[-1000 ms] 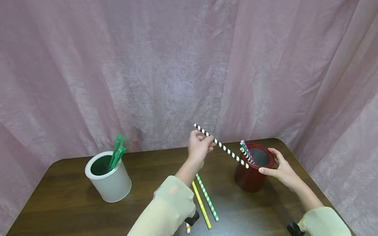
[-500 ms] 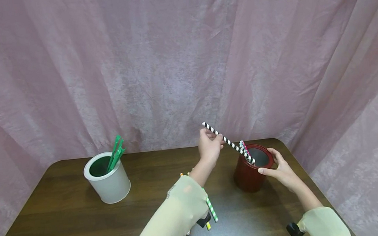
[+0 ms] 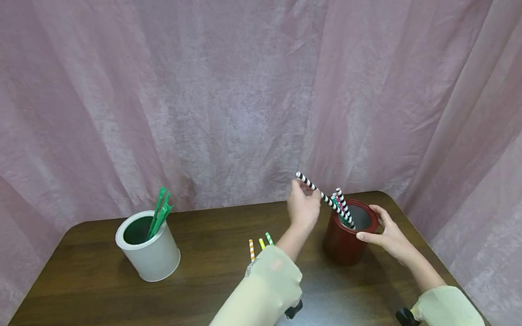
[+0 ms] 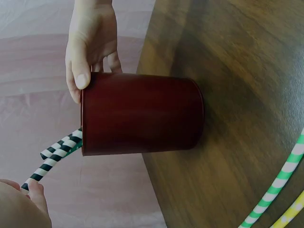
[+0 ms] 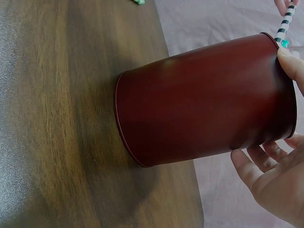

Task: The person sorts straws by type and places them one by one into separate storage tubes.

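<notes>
My left hand [image 3: 304, 207] pinches a black-and-white striped paper straw [image 3: 307, 181] near its upper end. The straw slants down to the right, its lower end inside the mouth of a dark red cup [image 3: 346, 246]. Another black-and-white straw [image 3: 340, 195] and green and pink patterned ones lean inside that cup. With thumb and fingers about the rim, my right hand [image 3: 390, 235] holds the cup from its right side. The left wrist view shows the right hand's thumb [image 4: 82, 80] on the cup's edge. Inside the cup, the straws' lower ends are hidden.
Orange [image 3: 251, 249], yellow [image 3: 262, 243] and green [image 3: 269, 239] striped straws lie on the wooden table [image 3: 91, 316], partly under the left sleeve. A white cup [image 3: 154, 260] with green stick-like items [image 3: 159, 215] stands at left. Pink curtains [image 3: 235, 92] hang behind.
My left hand has moved right, bringing the straw's lower end from the cup's near rim into its mouth. The straws inside have shifted a little. My right hand has stayed at the rim.
</notes>
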`<state>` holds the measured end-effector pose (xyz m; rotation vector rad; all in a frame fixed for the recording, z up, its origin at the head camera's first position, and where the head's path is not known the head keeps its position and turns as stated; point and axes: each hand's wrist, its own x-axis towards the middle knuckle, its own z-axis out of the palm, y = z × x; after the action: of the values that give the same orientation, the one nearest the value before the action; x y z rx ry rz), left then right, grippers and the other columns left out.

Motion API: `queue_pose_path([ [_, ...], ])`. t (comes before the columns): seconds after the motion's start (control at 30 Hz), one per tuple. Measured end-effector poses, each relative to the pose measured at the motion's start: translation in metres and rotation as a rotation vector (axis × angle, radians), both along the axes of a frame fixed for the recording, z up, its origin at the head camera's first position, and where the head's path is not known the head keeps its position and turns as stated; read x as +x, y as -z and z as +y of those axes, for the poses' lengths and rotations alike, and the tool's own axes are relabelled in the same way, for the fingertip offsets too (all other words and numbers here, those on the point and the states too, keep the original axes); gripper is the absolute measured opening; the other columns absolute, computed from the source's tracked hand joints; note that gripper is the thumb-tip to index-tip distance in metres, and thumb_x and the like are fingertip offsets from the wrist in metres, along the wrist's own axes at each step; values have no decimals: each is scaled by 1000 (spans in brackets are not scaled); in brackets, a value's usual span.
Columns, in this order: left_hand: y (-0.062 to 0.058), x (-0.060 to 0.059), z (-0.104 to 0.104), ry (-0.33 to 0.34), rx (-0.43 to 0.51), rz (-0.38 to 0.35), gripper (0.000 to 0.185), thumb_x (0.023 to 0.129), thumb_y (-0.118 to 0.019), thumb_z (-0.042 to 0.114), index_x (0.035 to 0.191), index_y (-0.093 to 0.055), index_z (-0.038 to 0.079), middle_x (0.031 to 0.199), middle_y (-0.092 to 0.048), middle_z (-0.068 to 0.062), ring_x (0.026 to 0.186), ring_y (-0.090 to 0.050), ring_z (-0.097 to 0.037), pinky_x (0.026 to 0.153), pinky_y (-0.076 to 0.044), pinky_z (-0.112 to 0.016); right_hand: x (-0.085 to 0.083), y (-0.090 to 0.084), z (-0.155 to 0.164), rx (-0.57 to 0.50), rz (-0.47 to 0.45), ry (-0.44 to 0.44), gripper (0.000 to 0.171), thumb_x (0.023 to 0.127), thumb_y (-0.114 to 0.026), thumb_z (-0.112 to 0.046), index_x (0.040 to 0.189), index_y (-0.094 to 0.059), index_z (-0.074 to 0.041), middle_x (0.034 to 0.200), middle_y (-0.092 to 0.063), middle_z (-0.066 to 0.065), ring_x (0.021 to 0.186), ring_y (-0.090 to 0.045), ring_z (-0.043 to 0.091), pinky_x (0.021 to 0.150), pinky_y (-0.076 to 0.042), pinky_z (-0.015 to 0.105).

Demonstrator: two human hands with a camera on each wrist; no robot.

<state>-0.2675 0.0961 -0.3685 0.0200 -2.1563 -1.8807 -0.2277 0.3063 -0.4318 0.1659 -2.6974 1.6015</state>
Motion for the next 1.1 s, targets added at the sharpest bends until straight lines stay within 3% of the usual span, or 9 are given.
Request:
queue_pose_path([
  [0.2,5,3,10,1,-45,5,16,77,-59,6,91,-51,8,87,-64,-7,79,-65,-16,67,-49,-23,0,1,0,5,5,11,81,77,-66,-16,137,-13,-3,136,-29,22,120,-30,32,90,-34,50],
  [0.5,16,11,17,19,-127,13,11,77,-60,10,87,-56,6,81,-67,-6,73,-64,-14,63,-46,-22,0,2,-1,1,19,11,80,76,-66,-14,136,-15,-2,134,-30,22,118,-32,30,89,-35,47],
  [1.1,37,13,18,116,-177,-121,17,83,-59,25,88,-63,10,80,-69,-4,74,-63,-13,64,-46,-25,0,1,-1,-10,11,8,81,76,-66,-15,137,-13,-2,137,-26,22,120,-29,33,90,-33,52],
])
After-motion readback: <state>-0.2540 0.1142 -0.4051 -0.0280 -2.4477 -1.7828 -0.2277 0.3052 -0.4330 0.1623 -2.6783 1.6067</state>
